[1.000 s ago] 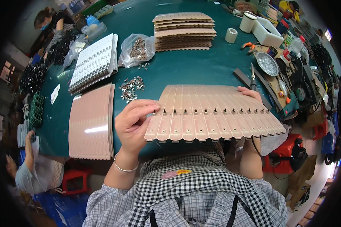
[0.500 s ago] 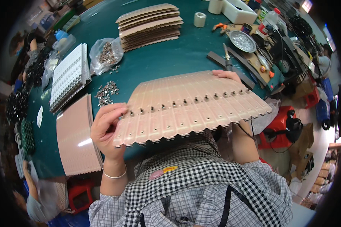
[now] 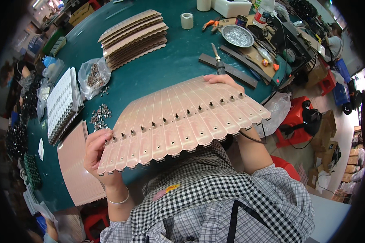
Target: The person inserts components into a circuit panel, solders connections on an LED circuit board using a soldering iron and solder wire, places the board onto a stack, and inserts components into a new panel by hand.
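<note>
A wide copper-pink panel (image 3: pixel 162 106) of joined narrow strips, with a scalloped near edge, is held up tilted in front of my apron. Across it runs a row of small upright metal parts (image 3: pixel 177 116), with small holes nearer the edge. My left hand (image 3: pixel 95 150) is closed on the panel's left end, fingertips on top by the end of that row. My right hand (image 3: pixel 227 82) grips the far right corner, its fingers over the edge and the rest of the hand partly hidden below. A soldering iron (image 3: pixel 218 60) lies just beyond this hand.
Similar panels are stacked at the back (image 3: pixel 134 40) and left (image 3: pixel 77 162); a white stack (image 3: pixel 63 105) stands beside. Small metal pieces lie in a heap (image 3: pixel 100 116) and a bag (image 3: pixel 94 77). Dark bars (image 3: pixel 227 69), a metal dish (image 3: pixel 235 35), and pliers (image 3: pixel 211 25) are right. Co-workers sit left.
My view has turned, so table, panel and hands all sit further left in the picture, the panel's left end lower. Both hands keep their hold on the panel.
</note>
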A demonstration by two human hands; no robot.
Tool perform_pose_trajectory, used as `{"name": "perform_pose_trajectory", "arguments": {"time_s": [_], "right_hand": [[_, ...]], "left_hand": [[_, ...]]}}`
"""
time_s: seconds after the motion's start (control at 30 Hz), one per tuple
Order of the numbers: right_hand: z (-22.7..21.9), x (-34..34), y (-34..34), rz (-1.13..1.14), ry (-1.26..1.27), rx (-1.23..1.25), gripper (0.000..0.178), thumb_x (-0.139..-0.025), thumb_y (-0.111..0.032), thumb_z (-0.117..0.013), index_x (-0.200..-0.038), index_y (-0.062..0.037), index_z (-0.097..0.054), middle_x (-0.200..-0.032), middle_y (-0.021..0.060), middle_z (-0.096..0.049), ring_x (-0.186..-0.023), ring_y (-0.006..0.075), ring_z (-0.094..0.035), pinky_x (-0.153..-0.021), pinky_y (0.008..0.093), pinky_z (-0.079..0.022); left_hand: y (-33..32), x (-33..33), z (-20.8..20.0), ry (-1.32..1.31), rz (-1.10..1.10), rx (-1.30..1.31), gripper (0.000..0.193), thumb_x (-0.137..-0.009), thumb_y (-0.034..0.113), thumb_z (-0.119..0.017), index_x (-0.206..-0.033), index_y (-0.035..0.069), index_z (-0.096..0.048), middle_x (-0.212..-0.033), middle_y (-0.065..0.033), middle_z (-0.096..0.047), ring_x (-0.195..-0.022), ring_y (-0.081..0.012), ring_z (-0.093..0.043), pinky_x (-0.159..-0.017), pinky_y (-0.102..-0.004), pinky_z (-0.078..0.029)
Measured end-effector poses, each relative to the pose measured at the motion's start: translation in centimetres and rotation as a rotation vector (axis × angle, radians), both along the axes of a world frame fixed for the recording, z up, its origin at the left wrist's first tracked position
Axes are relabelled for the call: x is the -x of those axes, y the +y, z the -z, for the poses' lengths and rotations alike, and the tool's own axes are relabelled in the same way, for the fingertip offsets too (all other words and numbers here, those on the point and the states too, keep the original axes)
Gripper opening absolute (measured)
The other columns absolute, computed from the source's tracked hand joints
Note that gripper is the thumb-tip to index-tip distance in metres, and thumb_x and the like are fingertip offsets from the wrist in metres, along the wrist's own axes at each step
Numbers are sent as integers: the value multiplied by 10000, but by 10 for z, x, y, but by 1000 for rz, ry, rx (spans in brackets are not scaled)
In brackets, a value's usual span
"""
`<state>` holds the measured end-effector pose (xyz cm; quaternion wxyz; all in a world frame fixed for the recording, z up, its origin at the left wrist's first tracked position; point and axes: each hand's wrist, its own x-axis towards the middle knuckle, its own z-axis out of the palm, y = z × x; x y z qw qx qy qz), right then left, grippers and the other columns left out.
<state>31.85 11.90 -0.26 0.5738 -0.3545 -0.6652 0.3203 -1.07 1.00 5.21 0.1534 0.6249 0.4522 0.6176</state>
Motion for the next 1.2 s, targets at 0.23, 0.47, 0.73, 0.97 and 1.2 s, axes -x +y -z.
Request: {"name": "perform_pose_trajectory", "arguments": {"time_s": [0.23,0.47,0.73,0.97,1.2], "right_hand": [[0,0,1,-5,22,-17,313,-760,-142,-711,-1031,-5,-636,-1073,153,-702,-986,254,-689,-868,331,-527],[-4,5,0,-7,-4,-44,300,-766,-135,-700,-1033,-11,-641,-1060,155,-702,-974,256,-690,-866,330,-527],[-11,4,-9,14,-6,62,255,-842,-118,-615,-1066,3,-633,-1150,145,-671,-1013,180,-630,-893,294,-494],[-14,14,-11,10,100,177,276,-853,-127,-624,-1091,15,-614,-1177,159,-662,-1058,205,-620,-941,308,-482],[-7,12,-10,11,130,230,306,-848,-131,-639,-1111,20,-597,-1198,172,-651,-1075,219,-621,-959,327,-482]], "left_hand": [[0,2,5,-10,-6,-8,363,-863,241,-685,-1040,-73,-639,-1071,-211,-637,-1027,-281,-615,-924,-377,-482],[0,4,6,-16,-40,6,386,-867,257,-686,-1064,-71,-631,-1094,-203,-631,-1041,-280,-612,-934,-383,-482],[10,-7,-2,-48,8,-64,211,-875,106,-677,-1028,-39,-662,-1032,-172,-638,-895,-190,-622,-763,-262,-497],[8,-1,1,-60,15,-67,286,-799,81,-780,-1051,-21,-686,-1067,-151,-647,-793,-97,-584,-602,-165,-426],[11,-3,-1,-55,5,-70,249,-783,51,-780,-1013,-12,-705,-1016,-111,-669,-640,-20,-474,-519,-153,-342]]}}
